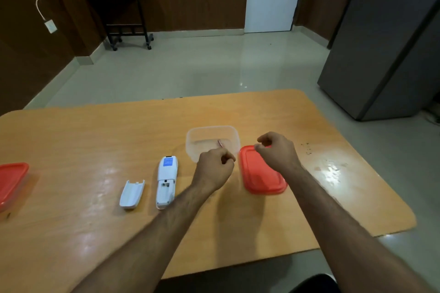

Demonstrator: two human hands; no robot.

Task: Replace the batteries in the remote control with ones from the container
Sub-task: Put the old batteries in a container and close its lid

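Observation:
The white remote control [166,179] lies face down on the table with its battery bay uncovered. Its detached cover [132,194] rests just left of it. Behind them stands a clear plastic container [202,135], and one thin pinkish battery [220,143] shows inside it. My left hand [215,166] hovers at the container's near wall with thumb and forefinger pinched; whether anything is between them is hidden. The container's red lid [260,176] lies flat to its right. My right hand [277,152] hangs over the lid's far end, fingers loosely curled and holding nothing.
A second red-lidded container [10,182] sits at the table's left edge. Dark crumbs and a shiny smear [331,166] mark the table at the right. A grey cabinet [385,43] stands beyond the right corner, and a black chair [316,284] is under the near edge.

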